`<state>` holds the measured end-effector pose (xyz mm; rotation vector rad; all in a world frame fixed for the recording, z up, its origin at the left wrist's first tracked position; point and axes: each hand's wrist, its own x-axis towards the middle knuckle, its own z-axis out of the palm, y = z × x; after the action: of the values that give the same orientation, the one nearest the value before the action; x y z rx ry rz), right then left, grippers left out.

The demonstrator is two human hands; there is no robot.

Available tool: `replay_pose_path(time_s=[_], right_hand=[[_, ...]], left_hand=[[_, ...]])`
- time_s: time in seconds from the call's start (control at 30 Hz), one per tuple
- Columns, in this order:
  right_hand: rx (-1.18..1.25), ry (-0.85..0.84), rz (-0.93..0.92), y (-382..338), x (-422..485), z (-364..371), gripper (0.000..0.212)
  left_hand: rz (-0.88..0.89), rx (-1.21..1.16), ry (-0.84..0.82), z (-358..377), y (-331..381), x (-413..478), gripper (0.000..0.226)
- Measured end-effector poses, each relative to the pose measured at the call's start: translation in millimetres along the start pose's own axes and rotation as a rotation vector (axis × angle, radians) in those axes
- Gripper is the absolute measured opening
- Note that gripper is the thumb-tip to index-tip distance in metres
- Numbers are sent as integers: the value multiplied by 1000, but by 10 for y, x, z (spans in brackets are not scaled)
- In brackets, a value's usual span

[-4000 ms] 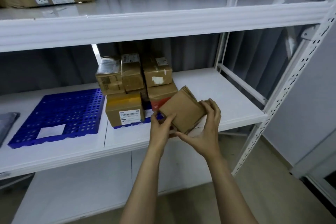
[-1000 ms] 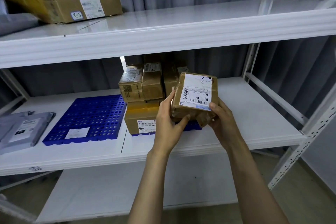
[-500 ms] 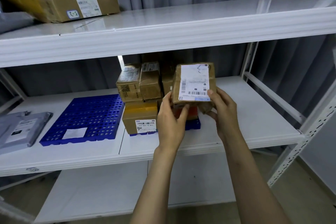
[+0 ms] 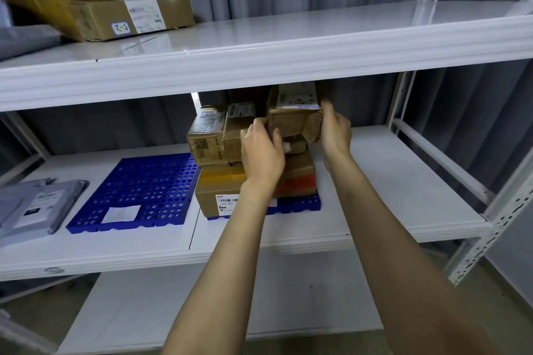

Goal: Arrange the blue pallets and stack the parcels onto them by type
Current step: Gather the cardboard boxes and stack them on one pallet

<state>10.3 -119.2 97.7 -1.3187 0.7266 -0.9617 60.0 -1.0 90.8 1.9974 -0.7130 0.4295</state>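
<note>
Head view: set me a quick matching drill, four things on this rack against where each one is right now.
Things:
1. labelled grey bag
2. long carton
3. parcel
4. left pallet

Places:
A. top shelf
B. gripped by left hand and right hand
C. middle shelf, far left
D. middle shelf, beside the box stack

Pairs: 1-C, 2-A, 3-B, 4-D.

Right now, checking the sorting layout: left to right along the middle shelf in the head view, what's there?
Grey mailer bag, labelled blue pallet, second blue pallet under stacked cardboard boxes, where left hand and right hand hold a parcel.
</note>
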Motion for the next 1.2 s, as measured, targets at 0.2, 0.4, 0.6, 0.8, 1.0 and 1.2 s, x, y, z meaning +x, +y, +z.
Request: replay_pose_path(time_s=[0.2, 0.4, 0.6, 0.8, 1.0, 1.2], right_hand=[[-183, -12, 35, -40, 376, 221, 57], [-342, -106, 61, -72, 547, 415, 58], [-377, -111, 51, 23, 591, 489, 53], [-318, -80, -52, 82, 522, 415, 52], [-330, -20, -203, 220, 287, 266, 37], [-429, 4, -444, 339, -254, 137, 48]], left_hand=[[8, 261, -120, -22, -45, 300, 33], [-33, 332, -241, 6, -61, 457, 44], [-64, 361, -335, 79, -147, 536, 55], [-76, 347, -327, 91, -171, 485, 62], [-67, 196, -118, 64, -207, 230, 60], [7, 114, 18, -123, -193, -130, 62]])
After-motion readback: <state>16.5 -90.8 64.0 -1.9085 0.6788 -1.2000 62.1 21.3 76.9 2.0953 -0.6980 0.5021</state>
